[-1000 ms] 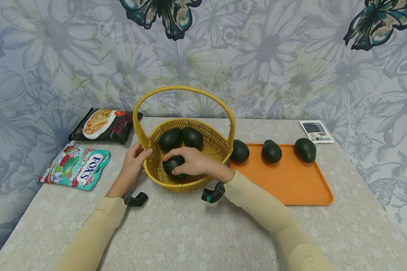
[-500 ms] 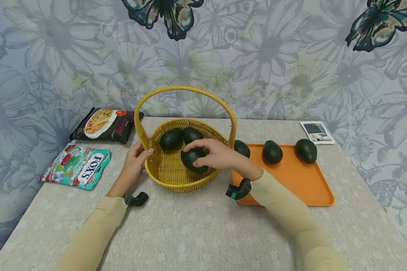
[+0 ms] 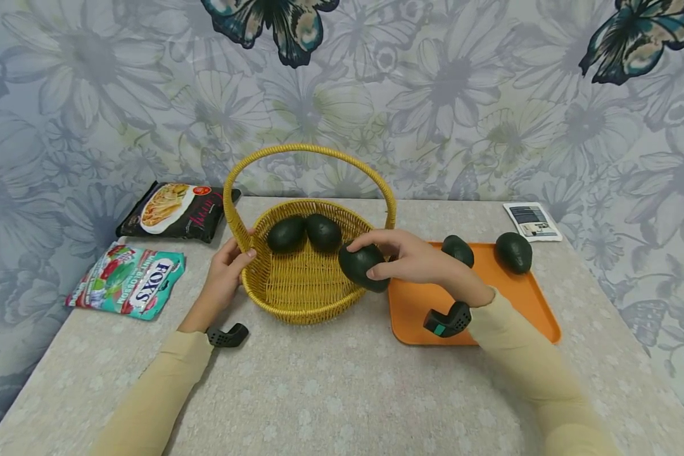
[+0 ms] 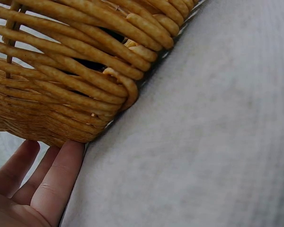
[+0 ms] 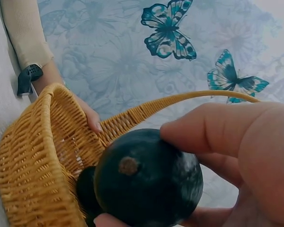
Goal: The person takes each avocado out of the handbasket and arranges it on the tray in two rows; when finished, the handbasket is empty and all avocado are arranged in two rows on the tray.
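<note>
Right hand (image 3: 416, 261): forearm angled across the orange tray (image 3: 513, 304), fingers curled around a dark avocado (image 3: 363, 266) held above the wicker basket (image 3: 296, 297) rim's right edge. Left hand (image 3: 225, 272): fingers wrapped on the basket's left rim, thumb on the handle base. Two avocados (image 3: 304, 232) lie at the basket's far side.

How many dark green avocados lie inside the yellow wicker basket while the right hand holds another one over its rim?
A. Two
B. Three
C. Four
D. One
A: two dark green avocados lie in the yellow wicker basket; the right hand grips a third avocado above the rim.
</note>
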Demonstrator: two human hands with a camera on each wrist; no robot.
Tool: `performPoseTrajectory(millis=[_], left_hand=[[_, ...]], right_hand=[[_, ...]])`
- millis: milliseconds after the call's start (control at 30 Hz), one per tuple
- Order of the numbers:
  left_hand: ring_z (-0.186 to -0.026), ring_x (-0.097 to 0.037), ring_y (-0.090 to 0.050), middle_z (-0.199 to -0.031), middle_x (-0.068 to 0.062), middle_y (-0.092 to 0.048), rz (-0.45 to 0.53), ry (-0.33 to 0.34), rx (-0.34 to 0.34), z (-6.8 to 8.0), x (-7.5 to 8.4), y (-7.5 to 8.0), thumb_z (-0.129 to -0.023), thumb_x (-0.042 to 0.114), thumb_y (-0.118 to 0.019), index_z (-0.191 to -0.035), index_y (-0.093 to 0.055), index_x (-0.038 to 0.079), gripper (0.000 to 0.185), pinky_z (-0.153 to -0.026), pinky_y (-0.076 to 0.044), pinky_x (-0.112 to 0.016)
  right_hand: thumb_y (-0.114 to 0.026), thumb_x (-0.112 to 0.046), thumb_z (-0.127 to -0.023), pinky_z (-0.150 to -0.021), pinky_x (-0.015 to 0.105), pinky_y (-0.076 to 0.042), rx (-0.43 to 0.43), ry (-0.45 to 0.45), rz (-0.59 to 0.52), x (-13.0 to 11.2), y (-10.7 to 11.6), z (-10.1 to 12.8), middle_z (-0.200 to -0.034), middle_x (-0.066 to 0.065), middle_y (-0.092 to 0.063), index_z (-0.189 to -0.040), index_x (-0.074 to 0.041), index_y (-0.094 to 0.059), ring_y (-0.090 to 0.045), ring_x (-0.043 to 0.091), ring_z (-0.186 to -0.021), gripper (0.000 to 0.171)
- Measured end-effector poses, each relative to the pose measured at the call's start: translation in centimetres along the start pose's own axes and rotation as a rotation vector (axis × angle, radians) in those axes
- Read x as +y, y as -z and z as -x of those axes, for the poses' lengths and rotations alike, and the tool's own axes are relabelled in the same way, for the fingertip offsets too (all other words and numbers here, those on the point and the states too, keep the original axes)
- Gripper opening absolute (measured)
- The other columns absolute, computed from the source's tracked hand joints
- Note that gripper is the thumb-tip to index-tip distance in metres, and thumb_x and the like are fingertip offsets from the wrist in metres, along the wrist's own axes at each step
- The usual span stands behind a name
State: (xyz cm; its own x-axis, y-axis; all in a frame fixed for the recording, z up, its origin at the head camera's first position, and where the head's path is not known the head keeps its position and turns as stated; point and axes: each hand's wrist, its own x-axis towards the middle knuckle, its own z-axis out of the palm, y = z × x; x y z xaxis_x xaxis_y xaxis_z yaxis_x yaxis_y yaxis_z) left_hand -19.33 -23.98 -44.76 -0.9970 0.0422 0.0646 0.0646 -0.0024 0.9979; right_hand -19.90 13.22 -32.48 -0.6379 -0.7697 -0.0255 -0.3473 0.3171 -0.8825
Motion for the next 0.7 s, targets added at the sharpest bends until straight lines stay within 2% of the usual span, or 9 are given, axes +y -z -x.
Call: performPoseTrajectory(millis=[167, 267, 367, 600, 700], left_hand=[[-0.086, -0.001, -0.064, -0.126, 0.002, -0.056, 0.012, -0.005, -0.004, 0.1, -0.1, 0.0, -0.106, 0.019, -0.053, -0.156, -0.039, 0.009, 0.053, -0.06, -0.055, -0.017], [-0.094, -0.002, -0.067, -0.126, 0.002, -0.056, 0.022, -0.003, -0.01, 0.1, -0.1, 0.0, -0.107, 0.02, -0.053, -0.157, -0.038, 0.009, 0.053, -0.065, -0.058, -0.019], [-0.095, -0.002, -0.066, -0.127, 0.003, -0.056, 0.015, 0.002, -0.007, 0.1, 0.0, 0.0, -0.107, 0.02, -0.053, -0.157, -0.038, 0.01, 0.053, -0.066, -0.058, -0.019], [-0.094, -0.001, -0.064, -0.129, 0.001, -0.054, -0.016, -0.001, -0.006, 0.0, 0.1, 0.0, -0.107, 0.021, -0.052, -0.157, -0.037, 0.01, 0.054, -0.065, -0.058, -0.018], [-0.09, -0.001, -0.064, -0.128, 0.001, -0.054, -0.022, -0.002, -0.003, 0.0, 0.1, -0.1, -0.107, 0.021, -0.052, -0.157, -0.037, 0.009, 0.054, -0.063, -0.057, -0.018]], right_hand=[[-0.063, 0.001, -0.093, -0.092, 0.033, -0.055, -0.016, 0.038, -0.037, 0.4, 0.7, 2.2, -0.148, 0.021, -0.051, -0.139, 0.0, -0.057, -0.063, 0.018, -0.116, 0.046], [-0.065, 0.002, -0.092, -0.091, 0.031, -0.055, 0.009, 0.057, 0.001, 0.8, 1.0, 3.5, -0.15, 0.024, -0.049, -0.137, 0.001, -0.058, -0.061, 0.014, -0.122, 0.045], [-0.066, 0.002, -0.092, -0.09, 0.03, -0.056, 0.037, 0.06, 0.022, 1.4, 1.2, 4.7, -0.148, 0.027, -0.05, -0.135, 0.002, -0.059, -0.059, 0.01, -0.124, 0.044], [-0.068, 0.0, -0.092, -0.1, 0.028, -0.051, 0.075, -0.023, 0.014, 3.5, 0.9, 6.9, -0.148, 0.023, -0.053, -0.138, -0.001, -0.059, -0.054, -0.006, -0.126, 0.046], [-0.069, -0.001, -0.092, -0.106, 0.034, -0.048, 0.096, -0.054, 0.016, 4.5, 0.5, 7.7, -0.146, 0.02, -0.055, -0.137, -0.003, -0.06, -0.05, -0.008, -0.128, 0.046]])
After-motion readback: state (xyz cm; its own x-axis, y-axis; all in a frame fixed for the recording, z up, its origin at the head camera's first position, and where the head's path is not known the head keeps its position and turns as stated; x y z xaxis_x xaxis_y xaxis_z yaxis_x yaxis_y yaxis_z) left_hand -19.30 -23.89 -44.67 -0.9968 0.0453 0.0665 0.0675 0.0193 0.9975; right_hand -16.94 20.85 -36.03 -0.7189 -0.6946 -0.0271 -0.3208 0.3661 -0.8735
